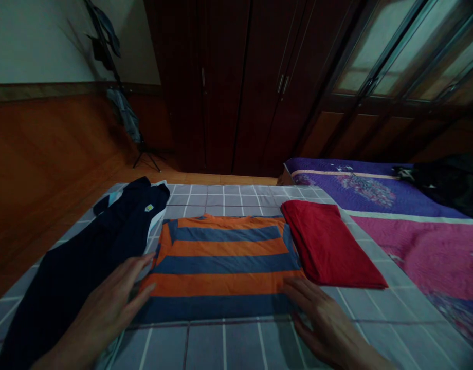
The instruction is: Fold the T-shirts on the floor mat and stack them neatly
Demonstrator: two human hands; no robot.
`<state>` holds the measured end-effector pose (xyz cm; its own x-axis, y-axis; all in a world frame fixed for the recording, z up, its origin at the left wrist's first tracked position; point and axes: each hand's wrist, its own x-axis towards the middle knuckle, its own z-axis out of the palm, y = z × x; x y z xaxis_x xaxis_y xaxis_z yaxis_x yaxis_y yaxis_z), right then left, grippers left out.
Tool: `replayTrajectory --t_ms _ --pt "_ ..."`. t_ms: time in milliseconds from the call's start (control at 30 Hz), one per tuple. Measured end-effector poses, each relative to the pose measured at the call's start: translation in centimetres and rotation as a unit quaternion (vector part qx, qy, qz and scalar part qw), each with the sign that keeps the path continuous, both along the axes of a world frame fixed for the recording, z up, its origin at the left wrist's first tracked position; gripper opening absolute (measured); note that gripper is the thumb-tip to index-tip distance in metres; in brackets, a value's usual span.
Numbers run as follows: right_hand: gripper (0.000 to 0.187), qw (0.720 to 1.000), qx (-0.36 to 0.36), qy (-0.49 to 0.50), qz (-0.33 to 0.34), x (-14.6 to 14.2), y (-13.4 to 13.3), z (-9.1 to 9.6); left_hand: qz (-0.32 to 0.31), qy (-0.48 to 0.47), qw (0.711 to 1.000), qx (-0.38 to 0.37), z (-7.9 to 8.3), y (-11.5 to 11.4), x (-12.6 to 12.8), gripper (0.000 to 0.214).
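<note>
An orange and blue striped T-shirt (pixel 224 264) lies spread on the grey checked bedsheet (pixel 205 344), its collar at the far side and its near edge straight. My left hand (pixel 115 303) is at the shirt's left side, fingers stretched and apart, with the thumb by the lower left part. At the lower right corner my right hand (pixel 317 313) has its fingers extended, the fingertips over the shirt's edge. Whether either hand presses on the cloth I cannot tell. Nothing shows in the grasp of either hand.
Dark navy clothing (pixel 101 241) lies left of the shirt. A folded red cloth (pixel 329 244) sits on the right. Beyond it is a purple and pink bedcover (pixel 425 241) with a black garment (pixel 452 180). A dark wardrobe (pixel 229 92) and a coat stand (pixel 115 77) are behind.
</note>
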<state>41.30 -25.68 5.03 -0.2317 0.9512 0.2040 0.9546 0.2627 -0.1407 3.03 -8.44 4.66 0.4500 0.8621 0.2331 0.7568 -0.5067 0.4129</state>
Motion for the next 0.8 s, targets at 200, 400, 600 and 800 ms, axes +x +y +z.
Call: replayTrajectory --t_ms 200,400,600,800 --pt "0.049 0.996 -0.038 0.054 0.063 -10.3 7.9 -1.2 -0.214 0.092 0.963 0.137 -2.9 1.4 8.9 0.042" --pt "0.073 0.998 -0.066 0.016 0.007 -7.0 10.1 -5.7 -0.228 0.141 0.956 0.117 -7.9 3.0 9.7 0.058" --pt "0.07 0.984 0.02 -0.074 -0.163 1.3 5.6 -7.3 -0.237 0.136 0.959 0.076 -7.4 3.0 9.1 0.061" --pt "0.063 0.993 -0.017 -0.028 -0.113 -3.9 10.1 -6.1 -0.237 0.127 0.961 0.058 -7.4 3.0 9.3 0.061"
